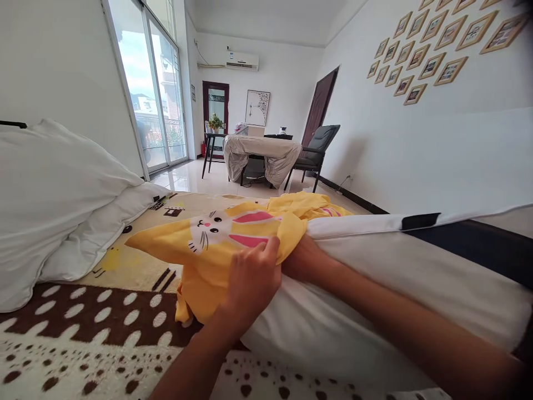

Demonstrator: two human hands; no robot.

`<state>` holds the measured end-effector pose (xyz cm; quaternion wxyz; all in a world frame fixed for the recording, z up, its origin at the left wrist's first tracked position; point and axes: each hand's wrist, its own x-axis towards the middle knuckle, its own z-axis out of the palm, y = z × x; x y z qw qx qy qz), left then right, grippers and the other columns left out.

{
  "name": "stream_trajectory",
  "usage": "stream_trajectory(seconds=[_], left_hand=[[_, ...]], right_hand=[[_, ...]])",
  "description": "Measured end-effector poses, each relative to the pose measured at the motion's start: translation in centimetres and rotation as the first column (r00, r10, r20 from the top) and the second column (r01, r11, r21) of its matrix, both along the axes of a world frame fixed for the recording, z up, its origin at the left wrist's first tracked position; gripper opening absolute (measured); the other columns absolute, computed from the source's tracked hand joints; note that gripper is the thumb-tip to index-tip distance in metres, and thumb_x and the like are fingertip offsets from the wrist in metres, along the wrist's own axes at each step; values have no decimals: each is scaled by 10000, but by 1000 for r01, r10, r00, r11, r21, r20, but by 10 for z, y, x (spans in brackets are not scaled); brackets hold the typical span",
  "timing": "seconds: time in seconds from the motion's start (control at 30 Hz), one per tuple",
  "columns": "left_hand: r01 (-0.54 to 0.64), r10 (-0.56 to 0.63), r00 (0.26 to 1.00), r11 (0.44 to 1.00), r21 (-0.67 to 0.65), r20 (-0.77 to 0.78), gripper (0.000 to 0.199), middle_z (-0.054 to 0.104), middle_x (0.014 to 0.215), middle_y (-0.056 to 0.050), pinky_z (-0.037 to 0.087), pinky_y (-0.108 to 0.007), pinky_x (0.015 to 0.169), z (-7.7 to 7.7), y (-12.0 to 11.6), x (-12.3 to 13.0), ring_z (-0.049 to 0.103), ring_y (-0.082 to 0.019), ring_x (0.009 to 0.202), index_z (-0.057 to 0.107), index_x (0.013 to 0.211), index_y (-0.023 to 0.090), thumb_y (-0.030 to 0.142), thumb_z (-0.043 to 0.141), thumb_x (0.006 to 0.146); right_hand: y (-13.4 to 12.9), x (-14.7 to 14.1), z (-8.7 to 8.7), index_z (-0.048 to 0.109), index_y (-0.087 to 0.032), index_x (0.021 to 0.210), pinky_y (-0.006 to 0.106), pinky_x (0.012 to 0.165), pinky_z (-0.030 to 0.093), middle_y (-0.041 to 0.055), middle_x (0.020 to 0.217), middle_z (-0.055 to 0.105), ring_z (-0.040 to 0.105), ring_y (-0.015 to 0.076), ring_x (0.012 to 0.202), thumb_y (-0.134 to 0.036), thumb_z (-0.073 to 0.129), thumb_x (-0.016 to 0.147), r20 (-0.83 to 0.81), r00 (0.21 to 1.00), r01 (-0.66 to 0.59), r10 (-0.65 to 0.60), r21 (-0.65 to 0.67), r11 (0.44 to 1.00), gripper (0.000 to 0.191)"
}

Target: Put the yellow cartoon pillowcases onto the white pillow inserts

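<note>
A yellow pillowcase (212, 289) printed with a white rabbit face and pink ears lies across the bed in front of me. My left hand (256, 272) is closed on its near edge, thumb on top and fingers curled into the cloth. My right hand (302, 258) reaches in under the yellow fabric from the right; its fingers are hidden, and only the wrist and forearm show. Beneath and beside my right forearm lies a large white pillow-like piece (366, 250), its left end against the yellow cloth.
White pillows (62, 183) are heaped at the left. A patterned brown-and-cream blanket (87, 316) covers the bed. Beyond stand a covered table (262, 145), a black chair (318, 150) and a small plant stand (211, 150). A glass sliding door (158, 94) is at left.
</note>
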<state>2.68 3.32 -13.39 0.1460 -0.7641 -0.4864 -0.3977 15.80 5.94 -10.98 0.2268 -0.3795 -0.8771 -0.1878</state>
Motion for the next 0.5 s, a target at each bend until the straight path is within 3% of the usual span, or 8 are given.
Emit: stream_trajectory(seconds=[0.03, 0.13, 0.23, 0.3, 0.37, 0.43, 0.5], left_hand=[[-24, 25, 999, 999, -39, 22, 159, 604, 596, 24, 238, -297, 475, 1, 4, -3, 577, -183, 522, 519, 796, 214, 76, 516, 718], [-50, 56, 992, 997, -56, 110, 111, 622, 638, 6, 263, -298, 497, 3, 13, -8, 591, -196, 562, 525, 815, 209, 115, 518, 757], [17, -23, 987, 999, 39, 161, 81, 604, 629, -1, 291, -295, 514, 2, 13, -5, 571, -182, 564, 512, 763, 198, 117, 509, 758], [120, -140, 980, 983, 141, 140, 92, 571, 601, -1, 303, -291, 521, 1, 10, 0, 541, -166, 553, 490, 706, 193, 113, 497, 750], [227, -252, 965, 944, 239, 79, 115, 535, 575, 0, 306, -289, 524, -1, 6, 6, 504, -155, 536, 476, 666, 188, 105, 480, 745], [300, -321, 947, 898, 323, 13, 144, 501, 549, 2, 296, -293, 520, -4, 1, 12, 464, -146, 513, 469, 638, 184, 82, 461, 738], [341, -354, 934, 859, 382, -37, 160, 487, 540, 2, 284, -299, 519, -7, -3, 18, 442, -145, 507, 477, 636, 181, 56, 443, 730]], right_hand=[[1, 7, 7, 692, -177, 913, 304, 869, 475, 71, 914, 665, 585, 187, 911, -297, 491, 870, 57, 998, -30, 32, -35, 999, 238], [-8, 28, 30, 583, -175, 1203, 432, 957, 415, 141, 1219, 584, 518, 274, 1136, -348, 562, 831, 183, 979, -56, 85, -156, 986, 411], [-24, 36, 55, 638, -211, 1121, 337, 849, 459, 93, 1099, 651, 598, 219, 988, -245, 503, 851, 124, 991, -25, 54, -225, 974, 303], [-28, 28, 70, 694, -209, 941, 297, 722, 458, 59, 892, 693, 625, 188, 789, -211, 481, 847, 5, 996, 87, -87, -143, 986, 233], [-22, 12, 80, 690, -186, 894, 301, 687, 437, 58, 818, 688, 614, 191, 726, -213, 491, 837, -84, 977, 192, -195, -33, 981, 209], [-8, -7, 85, 660, -173, 1004, 320, 755, 425, 73, 922, 685, 614, 213, 832, -211, 516, 828, -49, 987, 157, -156, 8, 988, 231], [11, -22, 84, 621, -172, 1090, 337, 850, 395, 90, 1073, 655, 581, 229, 992, -252, 552, 821, 61, 998, 3, 1, -55, 999, 288]])
